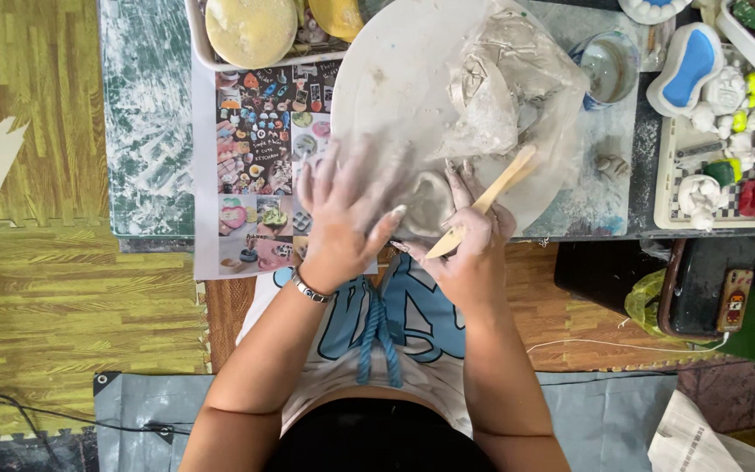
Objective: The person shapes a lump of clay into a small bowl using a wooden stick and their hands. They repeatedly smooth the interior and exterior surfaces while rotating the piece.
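From the head view, we see our left hand spread flat, fingers released, steadying the grey clay on the round board at the tabletop's near edge. Our right hand grips a wooden tool, angled against the clay to shape it.
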